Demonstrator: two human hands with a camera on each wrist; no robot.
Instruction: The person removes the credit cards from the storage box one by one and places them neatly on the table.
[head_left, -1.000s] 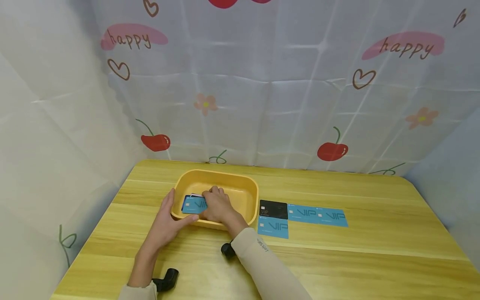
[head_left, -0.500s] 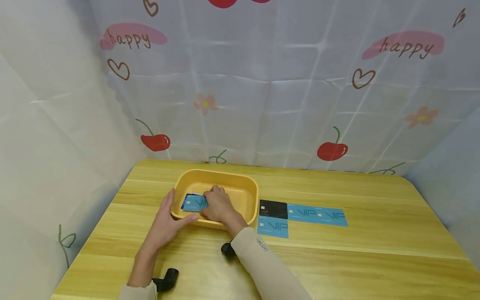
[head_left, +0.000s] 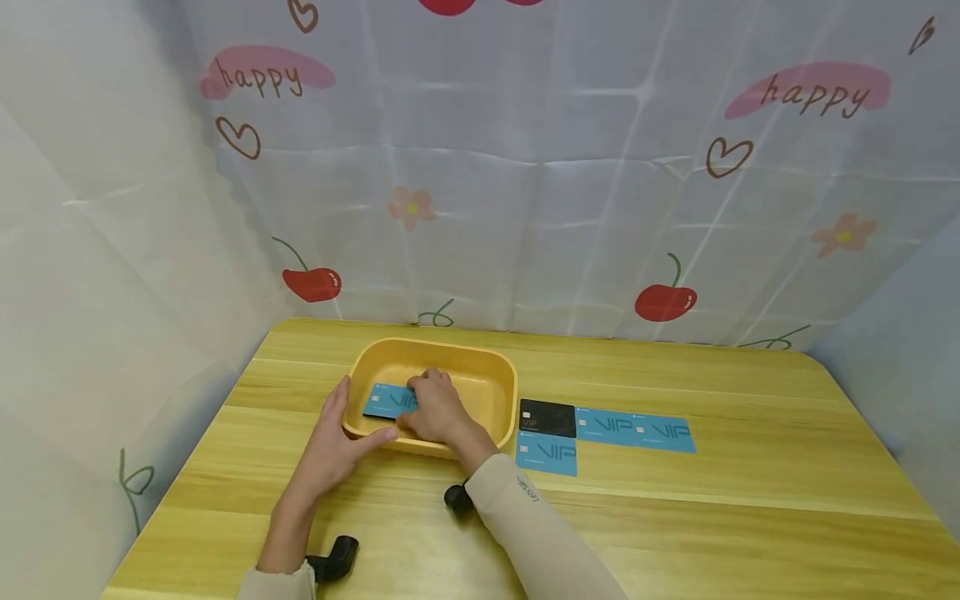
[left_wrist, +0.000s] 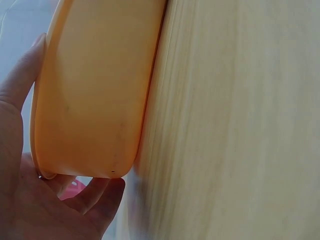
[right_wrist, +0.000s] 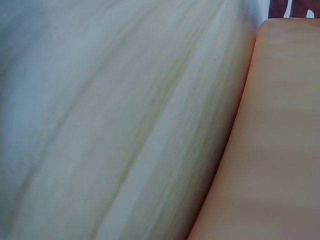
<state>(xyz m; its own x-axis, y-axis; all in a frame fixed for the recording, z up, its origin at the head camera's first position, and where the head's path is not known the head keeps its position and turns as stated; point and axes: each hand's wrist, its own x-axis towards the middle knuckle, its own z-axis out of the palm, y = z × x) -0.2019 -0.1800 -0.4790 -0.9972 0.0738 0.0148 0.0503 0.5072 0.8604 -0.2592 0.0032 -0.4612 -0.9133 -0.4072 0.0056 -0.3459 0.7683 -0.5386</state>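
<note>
Far left: black wrist device [head_left: 335, 560] below a beige sleeve cuff. Left grip [head_left: 330, 450], a bare hand, grasps the yellow tray [head_left: 480, 400] at its near-left corner, thumb along the near rim, fingers round the left end. Tray: smooth, apparently moulded plastic; rounded oblong, lipped rim. It sits flat on the counter [head_left: 712, 517].

In the tray's left half: blue card [head_left: 386, 398], thin, flat, printed "VIP", with a small chip. A dark edge shows beneath its near side, probably another card; count below cannot be told. Right grip [head_left: 435, 408] reaches in over the near wall and pinches the blue card's right end, thumb on the near side; the fingertips are partly hidden.

Step in hand, as judged: sorting or separating cards inside the tray. Next move probably calls for sliding one card free with a fingertip, the left grip steadying the tray. Risk: thin, slick cards may come up two together.

Right of the tray: black card [head_left: 546, 419], a second blue card [head_left: 546, 454] against its near edge, then a third blue card [head_left: 603, 426] and a fourth blue card [head_left: 666, 433] running rightward. Whether those last two overlap is unclear. Counter surface: yellow, streaked wood grain.
</note>
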